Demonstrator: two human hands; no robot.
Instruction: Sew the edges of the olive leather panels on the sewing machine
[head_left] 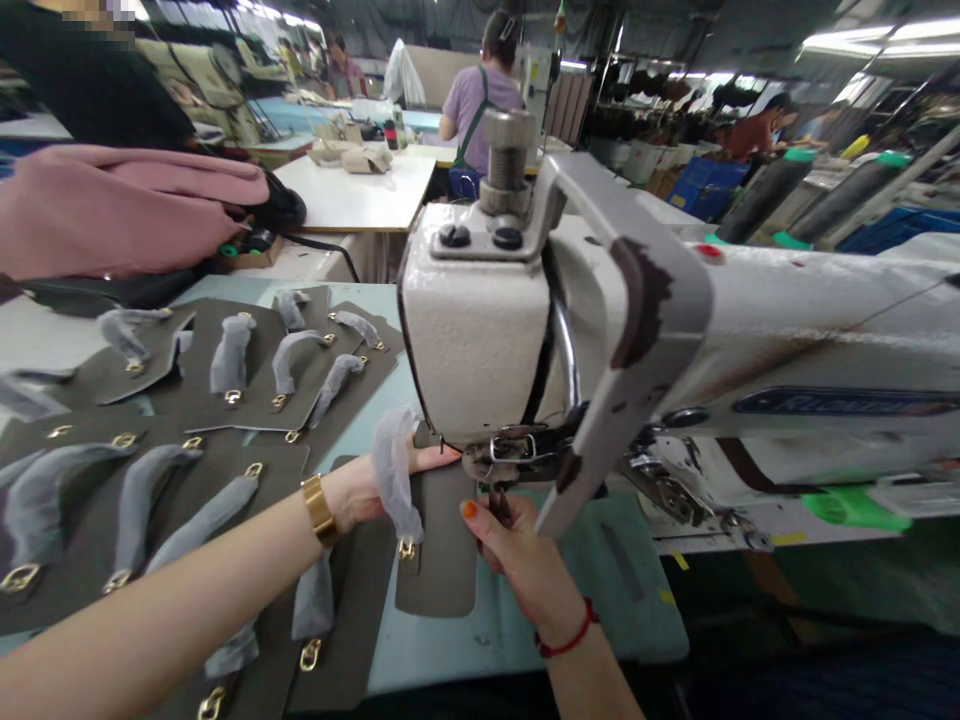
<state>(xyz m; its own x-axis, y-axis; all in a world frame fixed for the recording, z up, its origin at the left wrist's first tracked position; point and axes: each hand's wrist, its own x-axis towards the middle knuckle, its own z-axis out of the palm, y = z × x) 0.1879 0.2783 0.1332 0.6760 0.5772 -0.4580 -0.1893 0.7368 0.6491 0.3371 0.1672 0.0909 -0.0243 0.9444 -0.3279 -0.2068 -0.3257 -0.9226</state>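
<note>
A dark olive leather piece (442,560) with a wrapped strap and a gold buckle (407,548) lies under the head of a white sewing machine (487,330). My left hand (375,485), a gold bracelet on its wrist, rests flat on the piece's left side, fingers stretched toward the presser foot (499,470). My right hand (517,560), with orange nails and a red wrist cord, pinches the piece's right edge just below the needle area. Its fingertips are partly hidden by the machine.
Several similar leather pieces (150,500) with wrapped straps and gold buckles are stacked to the left. A pink cloth bundle (112,210) lies behind them. The machine's arm (825,340) spans the right side. Other people sit at tables farther back.
</note>
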